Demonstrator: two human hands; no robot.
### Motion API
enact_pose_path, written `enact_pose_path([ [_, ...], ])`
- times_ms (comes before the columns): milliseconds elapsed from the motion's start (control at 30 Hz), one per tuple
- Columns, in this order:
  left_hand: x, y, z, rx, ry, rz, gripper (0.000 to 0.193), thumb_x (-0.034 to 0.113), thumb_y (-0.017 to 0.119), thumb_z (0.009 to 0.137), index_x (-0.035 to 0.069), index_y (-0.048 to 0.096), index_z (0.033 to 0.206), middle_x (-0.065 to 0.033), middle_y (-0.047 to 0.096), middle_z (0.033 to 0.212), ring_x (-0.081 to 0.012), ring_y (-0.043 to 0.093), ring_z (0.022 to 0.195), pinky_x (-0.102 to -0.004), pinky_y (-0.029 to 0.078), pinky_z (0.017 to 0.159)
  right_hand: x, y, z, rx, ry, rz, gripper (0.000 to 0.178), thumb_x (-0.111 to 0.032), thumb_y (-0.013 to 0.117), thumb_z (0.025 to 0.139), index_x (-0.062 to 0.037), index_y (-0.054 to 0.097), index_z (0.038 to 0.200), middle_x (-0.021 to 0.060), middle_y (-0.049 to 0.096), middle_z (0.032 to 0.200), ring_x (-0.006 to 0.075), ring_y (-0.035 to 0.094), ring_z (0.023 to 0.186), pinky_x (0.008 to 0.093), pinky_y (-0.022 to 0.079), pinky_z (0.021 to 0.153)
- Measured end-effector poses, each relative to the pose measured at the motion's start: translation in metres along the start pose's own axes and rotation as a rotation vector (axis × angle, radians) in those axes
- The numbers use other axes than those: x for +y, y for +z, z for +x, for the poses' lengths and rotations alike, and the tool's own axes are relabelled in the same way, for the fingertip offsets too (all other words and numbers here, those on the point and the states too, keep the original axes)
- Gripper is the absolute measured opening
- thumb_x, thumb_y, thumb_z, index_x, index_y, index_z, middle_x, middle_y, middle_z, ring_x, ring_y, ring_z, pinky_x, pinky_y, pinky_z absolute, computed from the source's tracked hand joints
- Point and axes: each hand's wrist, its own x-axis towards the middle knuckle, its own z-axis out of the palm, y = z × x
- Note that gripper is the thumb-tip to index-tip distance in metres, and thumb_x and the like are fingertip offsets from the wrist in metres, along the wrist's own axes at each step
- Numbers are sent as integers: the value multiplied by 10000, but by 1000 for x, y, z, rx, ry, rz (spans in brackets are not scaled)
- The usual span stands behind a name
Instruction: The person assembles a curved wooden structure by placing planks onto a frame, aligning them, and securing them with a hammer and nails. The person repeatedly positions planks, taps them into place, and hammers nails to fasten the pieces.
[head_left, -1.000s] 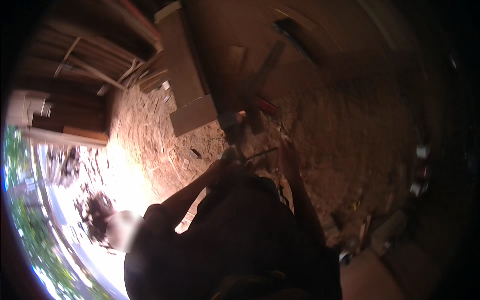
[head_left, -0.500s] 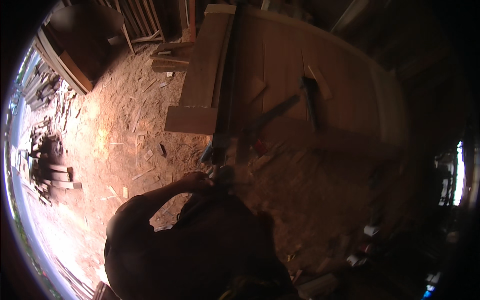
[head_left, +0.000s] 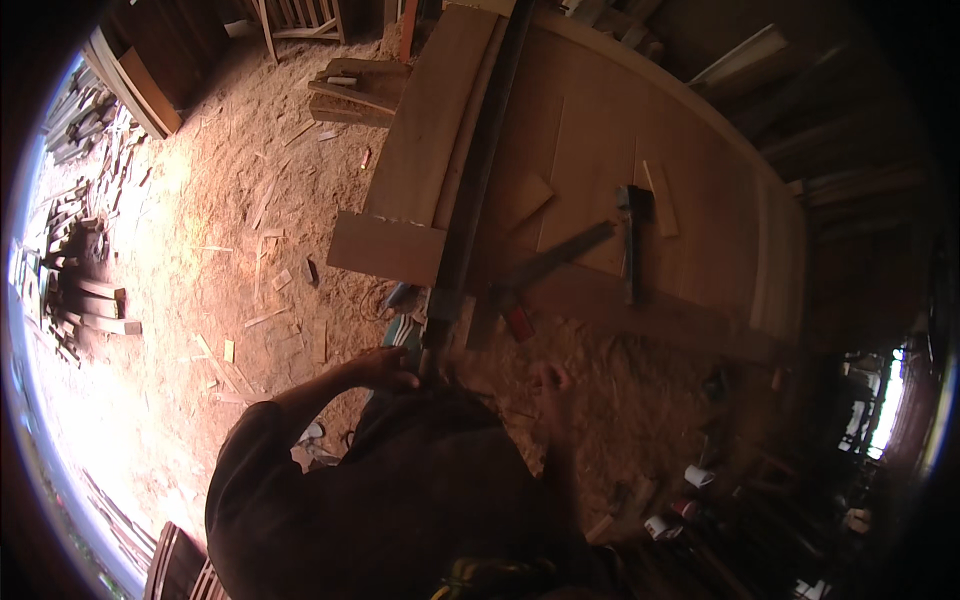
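Observation:
A long dark bar clamp (head_left: 480,165) lies lengthwise over a wooden panel (head_left: 590,130), its near end toward my body. My left hand (head_left: 385,369) is at that near end, with its fingers closed against the clamp's handle. To the right of the clamp, apart from it, my right hand (head_left: 550,382) hangs in shadow over the floor. Its fingers look bent but are dim and blurred. On the panel lie a hammer (head_left: 632,245) with a dark handle and a long dark tool (head_left: 560,255) with a red end.
A flat board (head_left: 385,247) juts out left of the clamp. Wood scraps (head_left: 310,270) and shavings litter the floor. Stacked timber (head_left: 105,308) lies at the left; a wooden frame (head_left: 300,20) stands at the far left. A white cup-like object (head_left: 698,476) is at lower right.
My right hand has come into sight to the right of the clamp. My left hand stays by the clamp's near end. The view has shifted slightly.

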Motion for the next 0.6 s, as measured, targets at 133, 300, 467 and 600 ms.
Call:
enact_pose_path([
  [133, -16, 0, 8, -43, -53, 92, 897, 795, 775, 706, 46, 646, 1181, -203, 721, 1092, -365, 693, 1087, -452, 536, 888, -61, -8, 7, 141, -28, 82, 343, -366, 658, 1022, -29, 669, 1085, 36, 676, 929, 131, 628, 863, 307, 513, 745],
  [300, -9, -11, 12, -111, -109, -56, 873, 746, 845, 661, 35, 675, 1137, -192, 726, 1075, -343, 701, 1057, -445, 549, 872, -75, -58, 55, 421, -317, -244, 423, -393, 665, 1009, -34, 627, 1230, 134, 661, 1181, 261, 637, 1082, 420, 521, 915],
  [467, -1, 6, 3, 123, -90, -109, 784, 643, 915, 645, 18, 697, 1065, -169, 732, 1022, -301, 708, 1023, -421, 556, 852, -117, -82, 126, 404, -283, -570, 759, -502, 679, 958, -73, 412, 1524, 248, 498, 1494, 424, 511, 1364, 517, 439, 1104],
  [600, 30, 8, -25, 502, 69, -99, 502, 448, 897, 782, 6, 701, 916, -133, 724, 924, -246, 709, 905, -399, 551, 783, -162, -86, 167, 239, -259, -827, 804, -520, 651, 945, -59, 385, 1548, 244, 503, 1489, 397, 512, 1378, 484, 439, 1110],
])
